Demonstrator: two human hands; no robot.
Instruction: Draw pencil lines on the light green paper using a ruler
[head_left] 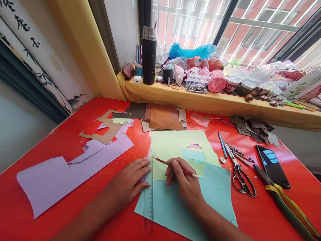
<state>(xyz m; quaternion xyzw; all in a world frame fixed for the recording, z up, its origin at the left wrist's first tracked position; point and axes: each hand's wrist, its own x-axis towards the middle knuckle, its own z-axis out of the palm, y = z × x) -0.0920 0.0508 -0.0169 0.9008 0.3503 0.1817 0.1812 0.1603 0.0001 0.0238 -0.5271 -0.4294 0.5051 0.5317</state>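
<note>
My right hand (184,177) grips a red pencil (163,161) whose tip points left, near the top of a clear ruler (151,201). Fingers of my left hand (134,179) lie stretched out on the ruler's left side, pressing it against the paper. Under both hands is a sheet of light blue paper (173,207). A pale green sheet (168,144) overlaps its upper part and has a cut-out hole at the right. Through that hole, bits of blue, yellow and purple paper show.
Purple paper (57,180) and a brown cut-out sheet (107,132) lie at left. Brown leather-like pieces (165,118) are behind. At right are scissors (237,170), a blue pencil (222,144), a phone (273,165) and pliers (283,201). A black flask (148,57) stands on the cluttered sill.
</note>
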